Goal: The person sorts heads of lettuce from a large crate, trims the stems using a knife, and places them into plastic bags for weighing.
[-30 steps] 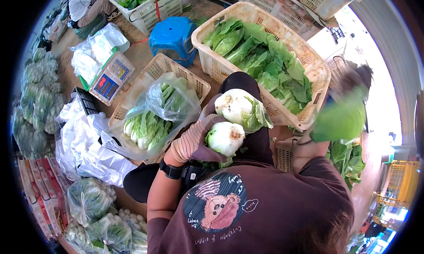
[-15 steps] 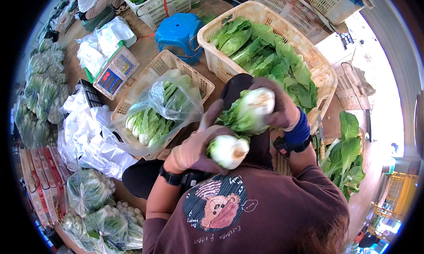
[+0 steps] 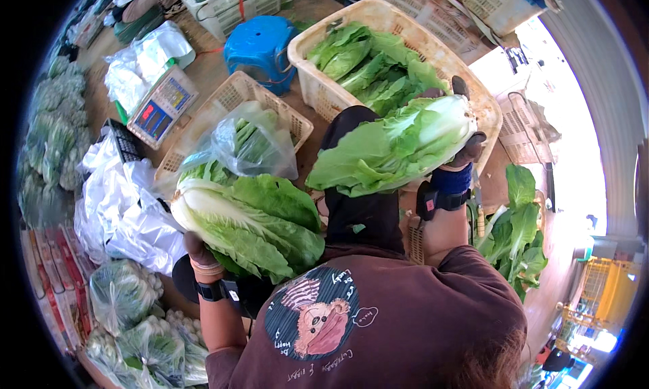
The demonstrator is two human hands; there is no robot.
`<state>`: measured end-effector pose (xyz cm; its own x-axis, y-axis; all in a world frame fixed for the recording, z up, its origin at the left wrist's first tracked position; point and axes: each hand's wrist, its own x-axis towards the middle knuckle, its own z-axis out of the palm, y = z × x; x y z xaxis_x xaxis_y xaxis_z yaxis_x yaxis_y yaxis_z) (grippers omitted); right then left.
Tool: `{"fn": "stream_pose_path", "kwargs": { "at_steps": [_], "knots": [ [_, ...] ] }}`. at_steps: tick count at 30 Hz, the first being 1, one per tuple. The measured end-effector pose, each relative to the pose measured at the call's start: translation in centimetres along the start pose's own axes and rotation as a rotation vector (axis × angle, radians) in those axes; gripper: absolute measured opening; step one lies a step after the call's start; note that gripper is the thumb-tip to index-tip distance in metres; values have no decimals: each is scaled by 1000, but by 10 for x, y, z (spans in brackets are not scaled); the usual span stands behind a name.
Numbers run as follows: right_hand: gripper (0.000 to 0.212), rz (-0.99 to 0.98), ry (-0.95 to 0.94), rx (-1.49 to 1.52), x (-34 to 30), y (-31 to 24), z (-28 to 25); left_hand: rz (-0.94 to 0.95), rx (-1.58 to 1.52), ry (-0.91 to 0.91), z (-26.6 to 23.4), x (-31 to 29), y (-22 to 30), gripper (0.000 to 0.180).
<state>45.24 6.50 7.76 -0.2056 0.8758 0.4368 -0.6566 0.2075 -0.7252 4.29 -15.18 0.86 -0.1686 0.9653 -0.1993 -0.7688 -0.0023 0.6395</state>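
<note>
My left hand (image 3: 198, 251), in a dark-palmed work glove, holds a leafy green cabbage (image 3: 253, 220) at its white base, mostly hidden under it. The leaves point right across my lap. My right hand (image 3: 468, 152), gloved too, grips a second green cabbage (image 3: 392, 146) by the white root end, fingers showing around it and leaves pointing left. Beyond the left cabbage, a clear plastic bag (image 3: 247, 146) with greens in it sits in a small cream crate (image 3: 297, 122). Behind the right cabbage stands a large cream crate (image 3: 307, 71) of loose green heads.
A digital scale (image 3: 162, 108) and a blue stool (image 3: 260, 51) stand beyond the small crate. White plastic bags (image 3: 125, 200) and bagged vegetables (image 3: 152, 352) lie at left. Loose leafy greens (image 3: 517, 233) and a knife (image 3: 481, 220) are at right. A person (image 3: 145, 0) sits far left.
My hands have moved apart, the left one outward to the left and the right one outward to the right, each with a cabbage. The cabbages now lie sideways, their leaves spread in view.
</note>
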Motion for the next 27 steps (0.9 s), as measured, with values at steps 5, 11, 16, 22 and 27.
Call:
{"fn": "stream_pose_path", "kwargs": {
  "at_steps": [5,11,16,22,27],
  "knots": [
    [106,107,-118,-64,15,13,36,134,470,-25,31,-3,35,110],
    [87,86,-115,516,11,48,66,-7,330,5,35,-12,49,111],
    [69,37,103,-29,-26,74,33,-170,210,-72,35,18,9,94],
    [72,203,192,-274,-59,36,-27,-332,347,-382,86,56,-33,88],
    [41,592,146,-761,-49,-5,-15,-356,565,-621,105,92,-65,107]
  ]
}}
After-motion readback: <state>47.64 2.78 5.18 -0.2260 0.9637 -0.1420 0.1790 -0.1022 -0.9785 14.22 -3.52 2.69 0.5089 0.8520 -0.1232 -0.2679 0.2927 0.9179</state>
